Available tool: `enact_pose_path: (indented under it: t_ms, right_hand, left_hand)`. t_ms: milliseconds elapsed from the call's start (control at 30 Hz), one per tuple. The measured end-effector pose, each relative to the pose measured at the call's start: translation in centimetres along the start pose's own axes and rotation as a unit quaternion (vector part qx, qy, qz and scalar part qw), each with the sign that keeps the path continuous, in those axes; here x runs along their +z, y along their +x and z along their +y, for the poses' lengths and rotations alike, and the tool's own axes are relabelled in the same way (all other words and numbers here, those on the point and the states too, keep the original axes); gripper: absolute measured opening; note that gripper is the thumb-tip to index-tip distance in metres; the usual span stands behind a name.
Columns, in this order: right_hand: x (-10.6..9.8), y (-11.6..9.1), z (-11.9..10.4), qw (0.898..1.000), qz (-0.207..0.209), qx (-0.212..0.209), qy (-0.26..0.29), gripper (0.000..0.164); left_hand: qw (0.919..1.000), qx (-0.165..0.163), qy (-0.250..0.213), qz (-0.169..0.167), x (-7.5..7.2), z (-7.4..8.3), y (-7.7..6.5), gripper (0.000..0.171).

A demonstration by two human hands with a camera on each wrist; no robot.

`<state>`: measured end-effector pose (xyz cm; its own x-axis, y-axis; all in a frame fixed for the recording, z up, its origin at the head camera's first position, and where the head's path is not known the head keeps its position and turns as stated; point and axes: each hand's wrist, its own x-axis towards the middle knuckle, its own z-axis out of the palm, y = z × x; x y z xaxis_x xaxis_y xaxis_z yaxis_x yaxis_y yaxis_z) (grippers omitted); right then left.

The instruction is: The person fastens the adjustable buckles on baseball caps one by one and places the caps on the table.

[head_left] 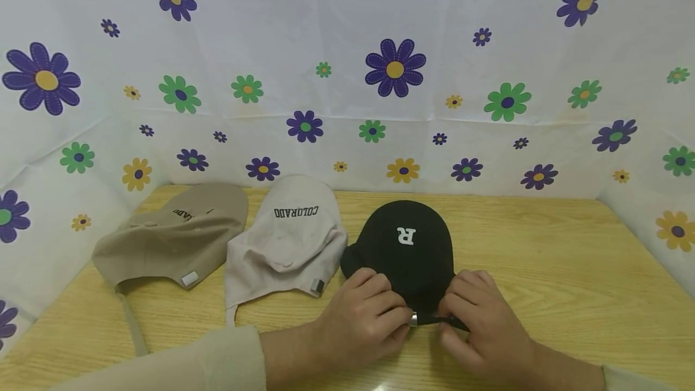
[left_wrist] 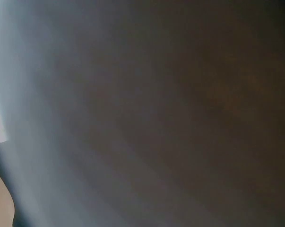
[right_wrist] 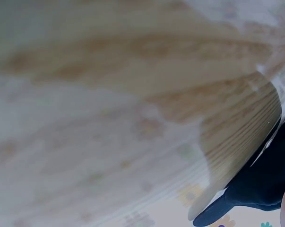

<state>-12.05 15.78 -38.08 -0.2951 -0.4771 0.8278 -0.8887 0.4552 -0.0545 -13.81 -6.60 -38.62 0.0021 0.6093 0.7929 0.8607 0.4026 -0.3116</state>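
Note:
A black baseball cap [head_left: 408, 270] with a white letter R lies on the table, its crown toward the back. At its near edge my left hand [head_left: 365, 314] grips the strap side beside a small silver buckle [head_left: 414, 320]. My right hand [head_left: 485, 324] pinches the black strap [head_left: 428, 320] just right of the buckle, and a strap end sticks out between its fingers. In the right wrist view, part of the black cap [right_wrist: 260, 182] shows at the lower right. Dark blur fills most of the left wrist view, hiding the left fingers' work there.
Left of the black cap lies a pale pinkish cap [head_left: 288, 240] marked COLORADO. Farther left is a tan cap [head_left: 163, 246], its strap hanging toward the near side. The wooden table [head_left: 548, 246] ends at a flower-patterned white cloth [head_left: 347, 35] behind and on both sides.

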Motion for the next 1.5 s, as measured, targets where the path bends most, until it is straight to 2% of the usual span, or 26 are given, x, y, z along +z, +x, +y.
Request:
enact_pose_path:
  t_ms: [300,567,667,833,1000,1133,1500]
  right_hand:
    - [-0.1,-0.17,0.12,1.0,0.001,0.014,-0.015,0.011]
    - [-0.52,-0.89,0.22,0.993,-0.079,0.073,-0.042,0.014]
    - [-0.63,-0.94,0.23,0.991,-0.101,0.079,-0.041,0.019]
    - [-0.47,-0.65,0.22,0.994,-0.091,0.038,-0.038,0.016]
    - [-0.18,-0.33,0.0,0.996,-0.077,-0.007,-0.039,0.03]
    - [0.06,-0.21,-0.21,0.995,-0.074,-0.033,-0.052,0.03]
    - [0.26,-0.52,-0.31,0.992,-0.083,-0.052,-0.082,0.031]
  left_hand:
    - [0.9999,-0.004,0.009,-0.011,0.03,0.09,-0.12,0.016]
    - [0.9998,-0.003,0.012,-0.017,-0.04,0.15,-0.24,0.013]
    - [0.9998,-0.001,0.013,-0.015,-0.09,0.12,-0.27,0.013]
    - [0.9998,-0.001,0.012,-0.013,-0.15,0.11,-0.21,0.012]
    - [0.9999,0.002,0.013,-0.008,-0.16,0.09,-0.17,0.011]
    - [0.9999,0.002,0.013,-0.005,-0.1,0.08,-0.17,0.013]
    - [0.9999,0.005,0.009,-0.002,0.05,0.1,-0.07,0.015]
